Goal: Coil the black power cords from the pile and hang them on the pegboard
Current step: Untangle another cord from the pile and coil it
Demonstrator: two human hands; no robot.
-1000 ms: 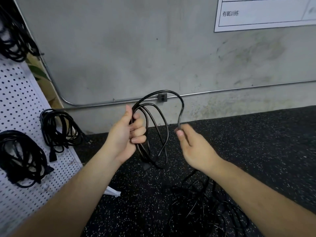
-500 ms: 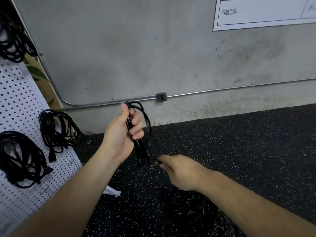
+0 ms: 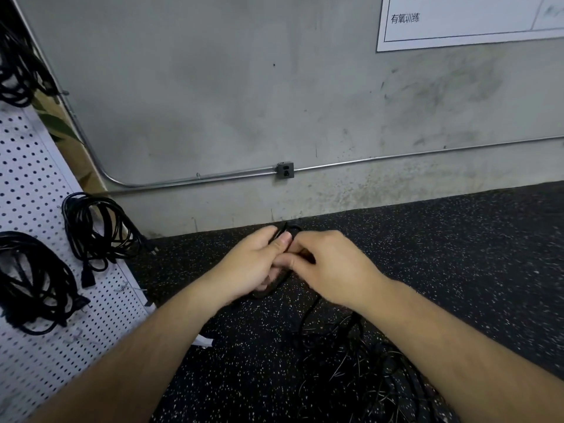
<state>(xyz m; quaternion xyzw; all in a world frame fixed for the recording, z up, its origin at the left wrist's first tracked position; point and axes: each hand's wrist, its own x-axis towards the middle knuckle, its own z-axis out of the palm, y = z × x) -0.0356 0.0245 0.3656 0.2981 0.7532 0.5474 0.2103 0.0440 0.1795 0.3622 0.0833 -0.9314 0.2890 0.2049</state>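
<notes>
left hand point(image 3: 253, 264): we grip the cord point(image 3: 276, 283), fingers curled | right hand point(image 3: 332, 267): we pinch it, touching the left fingers | forearms: both stretched forward

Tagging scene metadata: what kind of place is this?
Likely a gym or training room's utility corner: speckled black rubber floor, a wall sign reading 有氧训练 (aerobic training), and a white pegboard hung with coiled black cords.

A gym's storage corner: black rubber flooring point(image 3: 457, 254) flecked with white runs from 3 to 6 o'clock beneath a stained, bare concrete wall point(image 3: 213, 87), where a posted sheet point(image 3: 457, 22) at 1 o'clock reads "有氧训练". A metal conduit point(image 3: 396, 155) with a socket box point(image 3: 285, 170) crosses the wall at 12 o'clock, and a white pegboard point(image 3: 30, 178) at 9 o'clock carries coiled black cords point(image 3: 97, 230)
</notes>
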